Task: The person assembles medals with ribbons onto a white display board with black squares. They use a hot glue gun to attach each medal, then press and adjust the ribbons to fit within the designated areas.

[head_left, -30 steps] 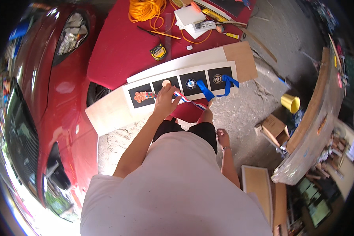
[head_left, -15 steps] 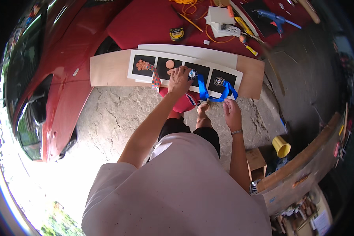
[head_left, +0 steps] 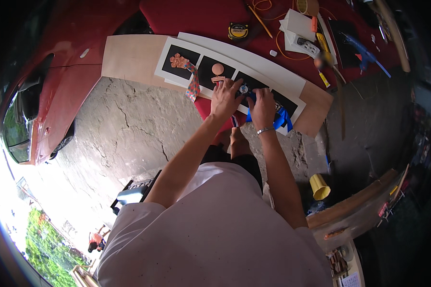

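A white board (head_left: 164, 72) with a row of black squares lies across the surface before me. In the third square a round blue-and-silver medal (head_left: 244, 89) sits between my hands. My left hand (head_left: 223, 99) grips its left edge with bent fingers, while my right hand (head_left: 262, 111) closes on its right side, where the ribbon is mostly hidden. A blue ribbon (head_left: 283, 120) hangs over the board's front edge beside my right hand; the medal in the fourth square is partly covered. A copper flower-shaped medal (head_left: 178, 60) with a patterned ribbon (head_left: 193, 83) and a round copper medal (head_left: 218, 70) lie further left.
Under the board is a tan panel (head_left: 124, 57) on a red surface (head_left: 187, 19). Beyond lie a tape measure (head_left: 238, 31), a pencil (head_left: 260, 21), a power strip (head_left: 307, 47), a yellow cutter (head_left: 323, 42) and a blue glue gun (head_left: 364, 55). A red car (head_left: 67, 71) stands left.
My right hand has moved left and up from the blue ribbon's end to the medal beside my left hand. The ribbon is now bunched near the fourth square. My view has shifted.
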A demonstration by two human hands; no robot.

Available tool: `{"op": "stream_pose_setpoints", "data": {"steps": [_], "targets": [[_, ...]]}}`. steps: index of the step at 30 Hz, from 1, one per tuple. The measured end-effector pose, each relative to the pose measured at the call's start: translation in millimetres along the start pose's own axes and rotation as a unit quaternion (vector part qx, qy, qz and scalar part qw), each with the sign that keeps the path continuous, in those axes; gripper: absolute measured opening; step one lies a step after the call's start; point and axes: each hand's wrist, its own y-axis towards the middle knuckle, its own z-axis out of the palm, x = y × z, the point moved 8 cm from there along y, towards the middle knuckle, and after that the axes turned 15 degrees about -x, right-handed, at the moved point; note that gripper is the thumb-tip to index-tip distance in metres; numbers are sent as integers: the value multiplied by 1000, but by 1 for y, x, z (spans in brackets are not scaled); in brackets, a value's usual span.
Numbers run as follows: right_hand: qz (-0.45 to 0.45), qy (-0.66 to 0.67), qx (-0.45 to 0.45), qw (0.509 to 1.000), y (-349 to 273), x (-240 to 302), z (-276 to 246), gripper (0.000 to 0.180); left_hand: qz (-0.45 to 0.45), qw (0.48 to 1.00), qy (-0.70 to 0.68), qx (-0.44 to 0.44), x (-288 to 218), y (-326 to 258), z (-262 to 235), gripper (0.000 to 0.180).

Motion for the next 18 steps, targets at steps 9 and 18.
{"op": "stream_pose_setpoints", "data": {"steps": [9,18], "targets": [[24,28,20,999,5,-10,11,20,50,996,-34,61,-1,21,5,52],[24,21,37,999,6,-8,15,16,47,993,-31,108,2,27,11,48]]}}
